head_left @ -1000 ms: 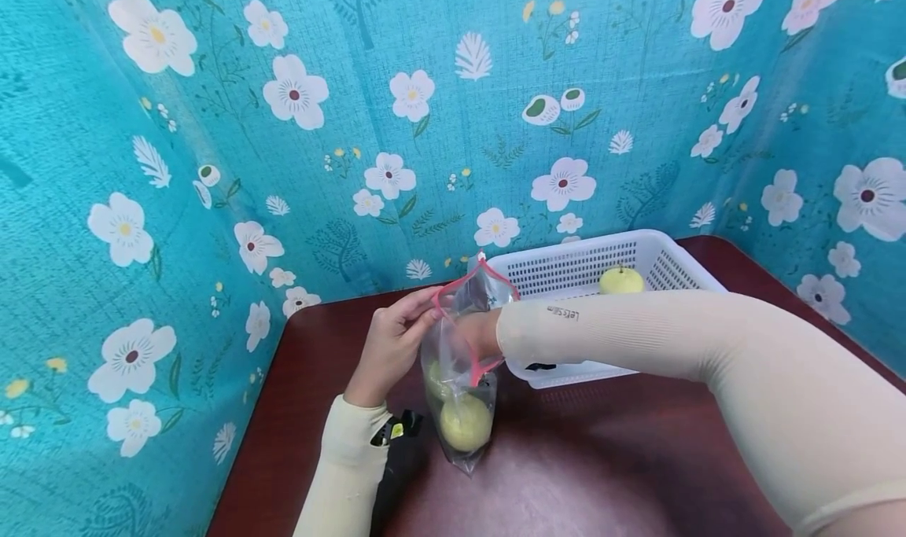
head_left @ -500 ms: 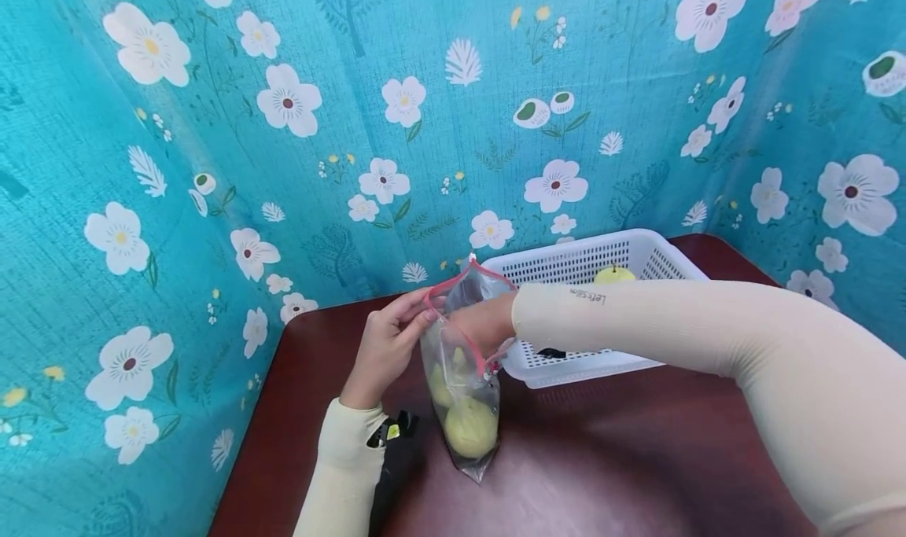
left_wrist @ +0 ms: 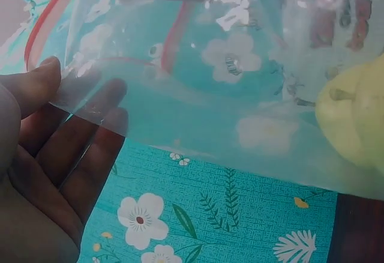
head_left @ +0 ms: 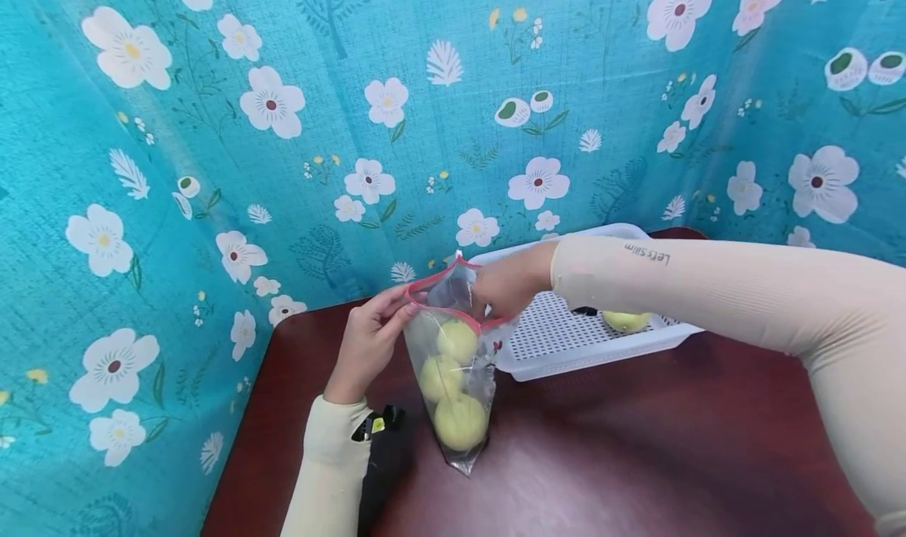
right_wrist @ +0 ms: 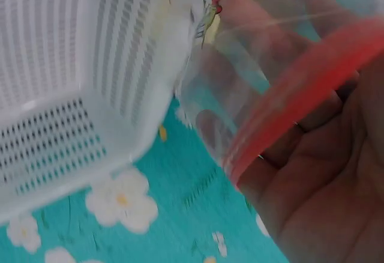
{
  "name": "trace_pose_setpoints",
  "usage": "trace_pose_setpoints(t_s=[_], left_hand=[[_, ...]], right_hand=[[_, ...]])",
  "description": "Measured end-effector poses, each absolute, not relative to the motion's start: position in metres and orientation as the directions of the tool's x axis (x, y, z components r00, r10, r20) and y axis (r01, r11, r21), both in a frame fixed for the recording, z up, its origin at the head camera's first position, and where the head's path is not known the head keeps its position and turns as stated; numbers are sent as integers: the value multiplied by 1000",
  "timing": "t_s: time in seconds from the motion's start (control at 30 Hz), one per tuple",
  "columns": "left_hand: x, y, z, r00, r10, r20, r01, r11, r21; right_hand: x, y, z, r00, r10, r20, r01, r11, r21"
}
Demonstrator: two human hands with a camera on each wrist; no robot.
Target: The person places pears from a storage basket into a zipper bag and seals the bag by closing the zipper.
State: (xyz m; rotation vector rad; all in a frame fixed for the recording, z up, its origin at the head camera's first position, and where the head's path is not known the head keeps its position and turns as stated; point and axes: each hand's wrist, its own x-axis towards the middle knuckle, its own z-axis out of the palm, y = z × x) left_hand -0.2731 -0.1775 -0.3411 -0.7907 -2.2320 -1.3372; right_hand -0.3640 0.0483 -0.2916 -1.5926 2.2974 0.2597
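A clear zip bag (head_left: 463, 463) with a red-pink rim stands on the table, its mouth spread wide. Three pale yellow-green pears (head_left: 462, 421) are stacked inside it. My left hand (head_left: 362, 348) pinches the left edge of the rim between thumb and fingers; the left wrist view shows the thumb outside the plastic. The right hand (head_left: 511, 285) reaches into the mouth from the right, above the top pear. Through the film in the right wrist view, its fingers (right_wrist: 252, 29) look extended and loosely spread, holding nothing. A stemmed pear (left_wrist: 351, 119) shows at the right of the left wrist view.
A white perforated plastic basket (head_left: 559, 358) stands behind and right of the bag, with a pear (head_left: 626, 321) in it, partly covered by the right sleeve. The dark red table (head_left: 580, 458) meets a blue flowered cloth (head_left: 453, 128) at the back.
The right hand has come up from deeper in the bag to its mouth, leaving a pear on top of the two below. The left hand keeps its pinch on the rim.
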Motion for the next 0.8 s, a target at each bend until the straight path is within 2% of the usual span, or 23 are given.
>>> trace_pose_setpoints(t_s=[0.17,0.4,0.7,0.8], left_hand=[[-273,-180,-338,-764,237,601,641,388,662],[-272,-185,-343,-791,186,583,605,379,701],[-271,-182,-343,-795,153,586,595,377,709],[-271,-180,-342,-794,151,588,596,381,707]], right_hand=[[-360,57,-265,-374,-882,-286,-914,403,-48],[-346,68,-246,-370,-894,-253,-903,409,-127],[-345,91,-237,-362,-916,-172,-914,385,-131],[-346,99,-234,-379,-915,-141,-907,397,-139]])
